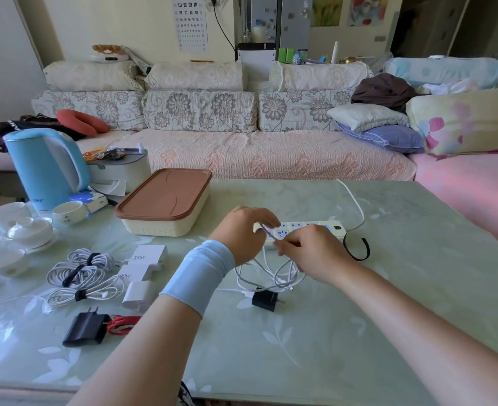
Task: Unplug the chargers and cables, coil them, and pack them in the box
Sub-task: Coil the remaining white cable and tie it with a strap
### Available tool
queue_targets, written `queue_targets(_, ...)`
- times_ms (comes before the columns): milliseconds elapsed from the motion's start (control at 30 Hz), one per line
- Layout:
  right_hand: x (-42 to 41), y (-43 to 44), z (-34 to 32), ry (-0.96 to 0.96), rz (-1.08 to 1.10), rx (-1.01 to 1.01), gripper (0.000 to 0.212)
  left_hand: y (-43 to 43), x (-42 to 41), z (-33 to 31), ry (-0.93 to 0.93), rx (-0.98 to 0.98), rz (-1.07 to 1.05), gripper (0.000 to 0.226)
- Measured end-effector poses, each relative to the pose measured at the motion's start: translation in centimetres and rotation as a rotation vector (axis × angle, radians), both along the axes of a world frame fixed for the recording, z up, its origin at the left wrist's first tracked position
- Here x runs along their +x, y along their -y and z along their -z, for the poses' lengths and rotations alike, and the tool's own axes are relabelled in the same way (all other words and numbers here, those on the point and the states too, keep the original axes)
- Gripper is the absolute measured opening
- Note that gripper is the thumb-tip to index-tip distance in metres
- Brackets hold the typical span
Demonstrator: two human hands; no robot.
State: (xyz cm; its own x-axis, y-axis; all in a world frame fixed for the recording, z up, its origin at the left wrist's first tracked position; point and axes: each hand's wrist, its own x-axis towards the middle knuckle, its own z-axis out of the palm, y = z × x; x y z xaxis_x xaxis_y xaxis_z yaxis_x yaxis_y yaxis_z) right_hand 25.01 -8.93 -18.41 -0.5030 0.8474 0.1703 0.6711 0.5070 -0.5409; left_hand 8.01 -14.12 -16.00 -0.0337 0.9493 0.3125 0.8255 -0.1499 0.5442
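Pale green glass on the table (pixel 344 332), and both hands were right over the middle of it! The left hand (pixel 242 232), with a light blue wrist sleeve (pixel 198 276) below it, had its fingers curled and pinching a strand of the white cable (pixel 274 276). The right hand (pixel 309 253) pinched the same strand just beside it, knuckles towards the camera. Below the hands the cable hung in loose loops that drooped onto the table. A small black charger (pixel 267 300) lay at the near end of those loops, prongs pointing right.

Just behind the hands sat the white power strip (pixel 309 228), partly hidden by the fingers, and its lead ran off over the far edge of the table. A black strap (pixel 359 249) lay curled by its right end.

The box (pixel 165 200) stood to the left of the strip, cream sides, brown lid on. Nearer on the left, the sorted pile: coiled white cables (pixel 80 268) bound with dark ties, and three white chargers (pixel 142 273) touching them. Below that, a larger black charger (pixel 85 329) lay against a red cable (pixel 123 323).

At the far left stood a blue kettle (pixel 45 168) with white teacups (pixel 31 230) beside it. A floral sofa (pixel 242 153) filled the background.
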Motion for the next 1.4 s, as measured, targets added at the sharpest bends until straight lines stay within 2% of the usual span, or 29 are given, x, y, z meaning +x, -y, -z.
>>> queue_targets(100, 0.0, 0.2, -0.1, -0.034, 0.064, 0.152, 0.053, -0.2, 0.1, -0.2, -0.054, 0.067, 0.031, 0.018)
queue_targets(167, 0.0, 0.4, -0.3, -0.043, 0.092, 0.216, 0.055, -0.2, 0.0, -0.4, -0.08, 0.014, 0.028, 0.011)
queue_targets(233, 0.0, 0.4, -0.3, -0.072, 0.113, 0.217, 0.055, -0.2, -0.2, -0.6, -0.1, -0.019, -0.004, 0.012)
queue_targets(300, 0.2, 0.3, -0.6, -0.074, 0.126, 0.16, 0.054, -0.3, -0.6, -0.9, -0.191, 0.077, -0.062, 0.017)
queue_targets(400, 0.5, 0.1, -1.0, 0.099, 0.115, 0.087, 0.047, -0.3, -0.8, -1.2, -0.228, 0.227, -0.094, 0.026)
queue_targets(467, 0.6, -0.1, -0.6, 0.223, 0.088, 0.015, 0.039, -0.2, -0.4, -1.3, -0.174, 0.284, -0.109, 0.027)
queue_targets(567, 1.2, -0.4, 0.3, 0.407, 0.033, -0.077, 0.039, 0.0, -1.3, -1.9, 0.024, 0.474, -0.253, 0.026)
queue_targets(633, 1.7, -0.4, 0.7, 0.319, -0.014, -0.189, 0.04, 0.1, -2.9, -2.1, 0.102, 0.553, -0.347, 0.025)
queue_targets(700, 2.0, -0.6, 0.9, 0.175, -0.032, -0.244, 0.041, 0.0, -4.2, -1.7, 0.126, 0.537, -0.423, 0.027)
queue_targets(867, 1.0, -1.0, 0.8, -0.05, -0.023, -0.174, 0.039, -0.6, -6.1, -0.1, 0.061, 0.391, -0.68, 0.03)
queue_targets(1000, 0.6, -1.3, 0.3, 0.068, 0.162, 0.232, 0.028, -0.9, -5.5, 0.4, -0.139, 0.208, -0.753, 0.033)
queue_targets(1100, 0.7, -1.5, 0.1, 0.14, 0.258, 0.363, 0.041, -1.0, -5.1, 0.3, -0.216, 0.177, -0.779, 0.035)
queue_targets(1233, 0.5, -1.2, -0.6, 0.095, 0.238, 0.293, 0.048, -0.9, -5.2, 0.3, -0.268, 0.164, -0.79, 0.035)
queue_targets(1400, -0.1, -0.6, 0.2, -0.002, 0.115, 0.208, 0.052, -0.8, -3.8, 0.3, -0.437, 0.132, -0.663, 0.022)
